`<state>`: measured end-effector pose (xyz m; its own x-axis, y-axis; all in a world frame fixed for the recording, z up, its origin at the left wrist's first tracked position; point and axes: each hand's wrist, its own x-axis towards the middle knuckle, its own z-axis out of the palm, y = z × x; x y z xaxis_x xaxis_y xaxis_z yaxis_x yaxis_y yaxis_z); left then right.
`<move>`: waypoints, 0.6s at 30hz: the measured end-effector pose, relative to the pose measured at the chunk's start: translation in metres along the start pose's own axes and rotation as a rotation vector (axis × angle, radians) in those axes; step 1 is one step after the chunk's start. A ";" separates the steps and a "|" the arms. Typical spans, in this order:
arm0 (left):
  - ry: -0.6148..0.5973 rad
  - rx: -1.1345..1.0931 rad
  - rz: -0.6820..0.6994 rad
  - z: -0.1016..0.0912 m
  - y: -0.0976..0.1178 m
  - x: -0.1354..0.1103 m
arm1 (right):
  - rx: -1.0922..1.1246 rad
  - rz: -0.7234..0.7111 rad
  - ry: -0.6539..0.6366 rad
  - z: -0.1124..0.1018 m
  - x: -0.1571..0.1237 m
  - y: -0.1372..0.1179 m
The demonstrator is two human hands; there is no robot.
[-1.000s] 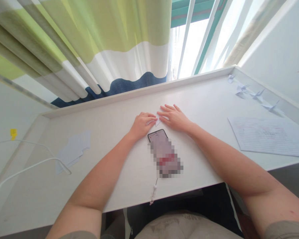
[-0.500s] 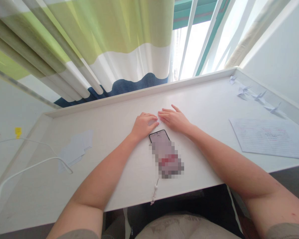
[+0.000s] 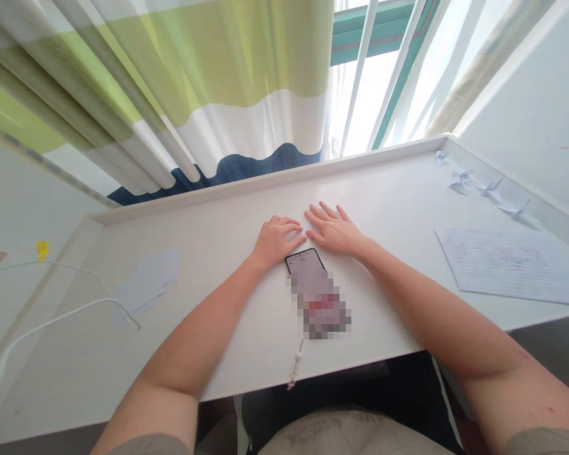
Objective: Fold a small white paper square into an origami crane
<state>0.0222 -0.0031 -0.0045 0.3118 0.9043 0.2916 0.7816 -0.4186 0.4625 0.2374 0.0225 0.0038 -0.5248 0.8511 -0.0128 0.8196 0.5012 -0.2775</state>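
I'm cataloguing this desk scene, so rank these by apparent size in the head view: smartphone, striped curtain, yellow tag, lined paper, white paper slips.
1. Striped curtain, by far
2. Lined paper
3. Smartphone and white paper slips: too alike to rank
4. Yellow tag

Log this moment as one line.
left hand: fingers at small paper | right hand: palm down, fingers spread | phone: on desk | folded papers: far right
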 end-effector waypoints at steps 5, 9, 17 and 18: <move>-0.024 0.049 0.015 0.000 0.001 0.000 | 0.051 -0.045 0.024 0.004 0.003 0.012; -0.044 0.065 0.015 -0.001 0.001 0.000 | 0.057 -0.124 0.066 0.001 0.002 0.013; -0.041 0.086 0.009 -0.001 0.004 0.000 | 0.019 0.019 0.019 -0.002 0.006 0.012; -0.037 0.092 0.004 -0.002 0.004 0.000 | 0.025 0.021 0.029 -0.001 0.007 0.013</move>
<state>0.0246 -0.0054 -0.0012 0.3334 0.9058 0.2615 0.8259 -0.4144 0.3822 0.2448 0.0356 0.0014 -0.5003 0.8658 0.0084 0.8244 0.4793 -0.3011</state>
